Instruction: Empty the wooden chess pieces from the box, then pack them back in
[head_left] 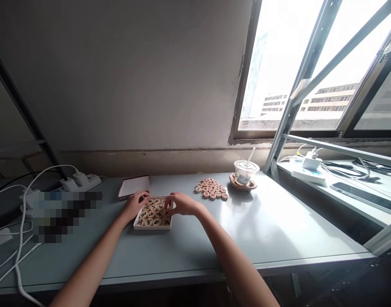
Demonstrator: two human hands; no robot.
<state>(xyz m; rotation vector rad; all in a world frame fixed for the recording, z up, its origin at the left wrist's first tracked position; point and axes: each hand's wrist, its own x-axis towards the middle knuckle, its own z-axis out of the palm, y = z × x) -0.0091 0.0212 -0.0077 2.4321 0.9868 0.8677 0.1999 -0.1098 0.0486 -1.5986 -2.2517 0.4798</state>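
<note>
A shallow white box (152,227) on the table holds rows of round wooden Chinese chess pieces (151,214) with black characters. My left hand (136,204) is at the box's upper left edge, its fingers bent over the rim and gripping it. Over the right side of the box, my right hand (181,204) points down, thumb and fingertips closed about a piece in the right column; the fingers partly hide that piece. Farther right, a loose group of pieces with red characters (211,187) lies on the table.
Behind the box lies its open lid (134,186). A lidded plastic cup (246,170) with a straw stands in a brown dish (234,184) at the back right. Power strips (86,184) and white cables are at the left; a phone (362,194) lies on the right-hand shelf.
</note>
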